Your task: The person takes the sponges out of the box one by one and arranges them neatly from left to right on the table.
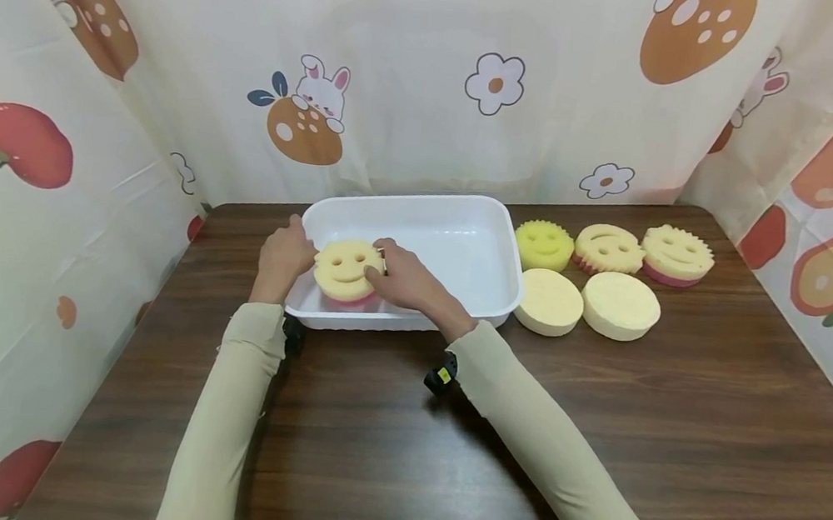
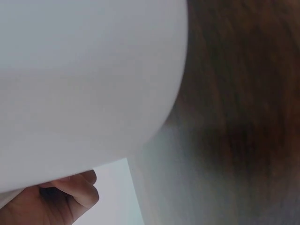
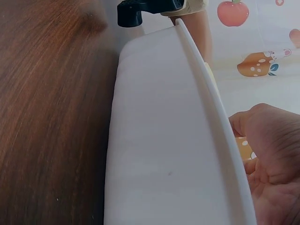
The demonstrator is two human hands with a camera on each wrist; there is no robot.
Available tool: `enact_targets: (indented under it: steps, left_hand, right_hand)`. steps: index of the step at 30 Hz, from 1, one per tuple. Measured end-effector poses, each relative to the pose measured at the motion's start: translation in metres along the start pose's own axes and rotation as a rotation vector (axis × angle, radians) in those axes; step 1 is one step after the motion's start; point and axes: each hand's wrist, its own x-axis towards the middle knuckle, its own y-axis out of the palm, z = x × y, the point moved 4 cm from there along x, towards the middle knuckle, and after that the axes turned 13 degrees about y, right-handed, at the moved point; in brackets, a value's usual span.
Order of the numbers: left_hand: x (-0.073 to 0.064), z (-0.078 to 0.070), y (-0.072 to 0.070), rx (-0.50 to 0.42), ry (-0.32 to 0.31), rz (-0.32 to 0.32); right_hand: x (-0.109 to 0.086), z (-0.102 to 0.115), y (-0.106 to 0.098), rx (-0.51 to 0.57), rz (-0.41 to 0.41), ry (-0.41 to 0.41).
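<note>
A round smiley-face sponge (image 1: 347,271), cream on top and pink below, is in the left end of a white plastic tray (image 1: 454,255). My right hand (image 1: 407,278) grips the sponge by its right side, thumb at the front. At the tray's left rim, my left hand (image 1: 286,254) has its fingers curled, holding the edge close beside the sponge. The left wrist view shows the tray's outer wall (image 2: 93,103), with the curled fingers (image 2: 77,190) partly behind its rim. In the right wrist view the tray's long side (image 3: 159,131) hides the sponge from sight.
Right of the tray lie a bright yellow smiley sponge (image 1: 542,245), two cream-and-pink smiley sponges (image 1: 609,249) and two plain cream round sponges (image 1: 620,306). All sit on the dark wooden table (image 1: 367,456). A fruit-and-rabbit print curtain (image 1: 421,59) closes off the back and sides.
</note>
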Motion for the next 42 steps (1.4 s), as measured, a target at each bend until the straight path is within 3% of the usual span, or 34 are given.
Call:
enact_targets:
  steps: [12, 20, 28, 42]
  left_hand:
    - [-0.002, 0.0, -0.002, 0.025, 0.033, -0.007]
    - [-0.001, 0.0, -0.002, 0.017, 0.004, 0.025]
    - [0.0, 0.001, 0.0, 0.003, -0.008, 0.036]
    - [-0.002, -0.001, -0.001, -0.002, -0.015, 0.038]
  right_hand:
    - [-0.003, -0.001, -0.008, 0.016, -0.049, 0.008]
    - [-0.006, -0.004, -0.015, 0.091, -0.045, 0.04]
    - [-0.01, -0.008, -0.019, 0.087, -0.038, 0.044]
    - [-0.018, -0.017, -0.035, 0.087, -0.112, 0.03]
